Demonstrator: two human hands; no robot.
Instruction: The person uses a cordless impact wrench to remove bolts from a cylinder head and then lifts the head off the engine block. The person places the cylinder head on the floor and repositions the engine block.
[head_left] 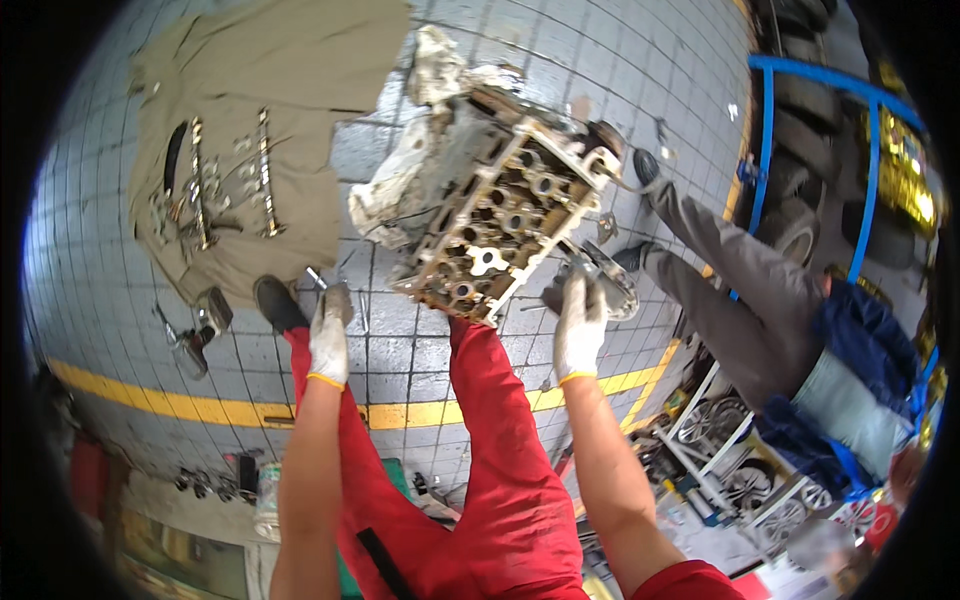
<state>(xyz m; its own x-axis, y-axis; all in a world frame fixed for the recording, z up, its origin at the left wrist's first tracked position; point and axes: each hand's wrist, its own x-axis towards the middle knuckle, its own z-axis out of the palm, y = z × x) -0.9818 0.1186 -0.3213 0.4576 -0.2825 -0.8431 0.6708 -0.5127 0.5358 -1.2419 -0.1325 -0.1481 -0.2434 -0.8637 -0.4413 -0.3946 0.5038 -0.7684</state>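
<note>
A large cylinder head on an engine lies tilted on the tiled floor in front of me, its valve wells facing up. My left hand, in a dirty white work glove, is closed around a short silver metal tool whose tip points forward and left. To the right of the engine's near end, my right hand, also gloved, has its fingers curled down beside a rounded metal cover. Whatever those fingers may hold is hidden. A thin metal rod lies just right of my left hand.
On a brown cloth at the left are two camshafts and several small parts. An air tool lies near my left shoe. Soiled rags touch the engine. At right a person in grey trousers sits near a blue rack.
</note>
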